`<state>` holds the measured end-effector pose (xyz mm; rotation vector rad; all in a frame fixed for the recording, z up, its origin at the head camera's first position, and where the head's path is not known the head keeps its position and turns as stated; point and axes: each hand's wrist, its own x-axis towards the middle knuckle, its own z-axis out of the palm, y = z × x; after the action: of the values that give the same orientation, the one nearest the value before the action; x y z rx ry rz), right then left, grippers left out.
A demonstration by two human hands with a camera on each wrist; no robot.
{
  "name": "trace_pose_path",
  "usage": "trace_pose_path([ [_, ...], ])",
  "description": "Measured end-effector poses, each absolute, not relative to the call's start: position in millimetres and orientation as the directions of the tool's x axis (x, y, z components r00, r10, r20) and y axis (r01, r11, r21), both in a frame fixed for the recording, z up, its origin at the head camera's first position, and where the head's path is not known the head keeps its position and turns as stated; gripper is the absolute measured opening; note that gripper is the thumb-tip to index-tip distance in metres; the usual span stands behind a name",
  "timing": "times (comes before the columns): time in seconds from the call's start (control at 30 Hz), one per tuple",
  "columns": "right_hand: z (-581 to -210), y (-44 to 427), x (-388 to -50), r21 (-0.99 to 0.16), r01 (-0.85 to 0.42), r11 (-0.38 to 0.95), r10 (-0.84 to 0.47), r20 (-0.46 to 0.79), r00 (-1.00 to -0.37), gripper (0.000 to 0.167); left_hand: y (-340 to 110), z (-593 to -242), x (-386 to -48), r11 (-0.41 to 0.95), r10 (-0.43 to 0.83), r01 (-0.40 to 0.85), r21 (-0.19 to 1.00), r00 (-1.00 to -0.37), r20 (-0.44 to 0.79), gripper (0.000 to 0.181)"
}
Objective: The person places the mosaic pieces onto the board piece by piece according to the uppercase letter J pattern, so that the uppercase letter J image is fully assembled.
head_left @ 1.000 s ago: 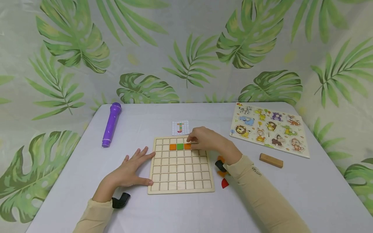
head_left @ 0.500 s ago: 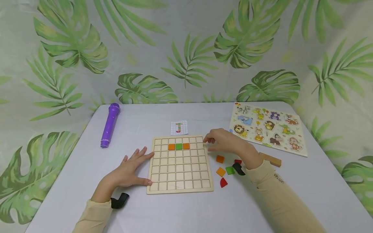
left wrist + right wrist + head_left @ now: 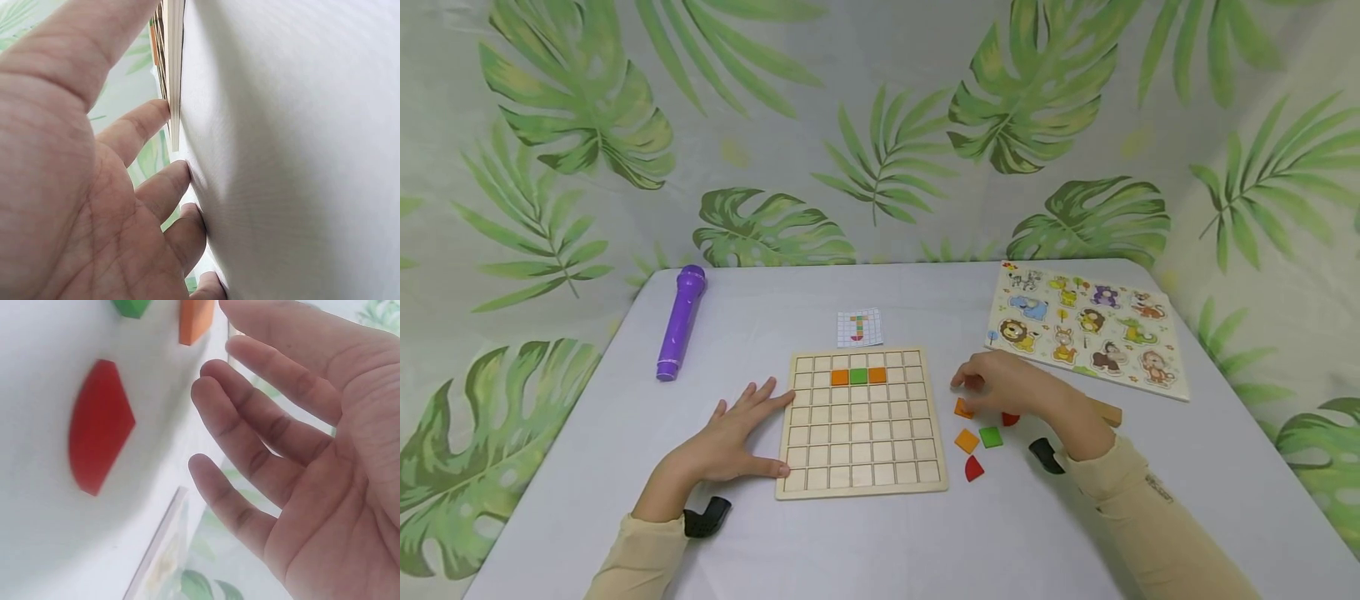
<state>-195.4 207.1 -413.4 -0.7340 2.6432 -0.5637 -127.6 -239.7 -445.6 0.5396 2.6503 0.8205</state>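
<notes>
Leaf-printed cloth (image 3: 880,237) backs the white table (image 3: 880,554); the left hand (image 3: 730,437), spread, touches the grid board (image 3: 862,452), and the right hand (image 3: 1006,383) (fingers loosely bent, grasping nothing) hovers at an orange tile (image 3: 960,408) beside the board.

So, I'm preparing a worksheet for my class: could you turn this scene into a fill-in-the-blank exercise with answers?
1. On the wooden grid board, the middle tile of three is coloured ____.
2. The hand touching that board's edge is the person's ____ one.
3. The colour of the toy microphone is ____.
4. The puzzle board pictures ____, including a lion.

Answers: green; left; purple; animals.
</notes>
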Motion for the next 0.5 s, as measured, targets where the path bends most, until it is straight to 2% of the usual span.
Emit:
trace_pose_path([
  [0.23, -416.8, 210.4, -188.4, -0.518, -0.418, 0.746, -0.584, -0.207, -0.785, 0.023, -239.9, -447.4, -127.7, 0.762, 0.441, 0.262, 0.592, -0.879, -0.18, 0.111],
  [0.5, -420.3, 213.3, -185.0, -0.533, -0.414, 0.738, -0.585, -0.199, -0.786, 0.02, -240.0, -446.1, -127.5, 0.766, 0.436, 0.256, 0.59, -0.881, -0.185, 0.11],
])
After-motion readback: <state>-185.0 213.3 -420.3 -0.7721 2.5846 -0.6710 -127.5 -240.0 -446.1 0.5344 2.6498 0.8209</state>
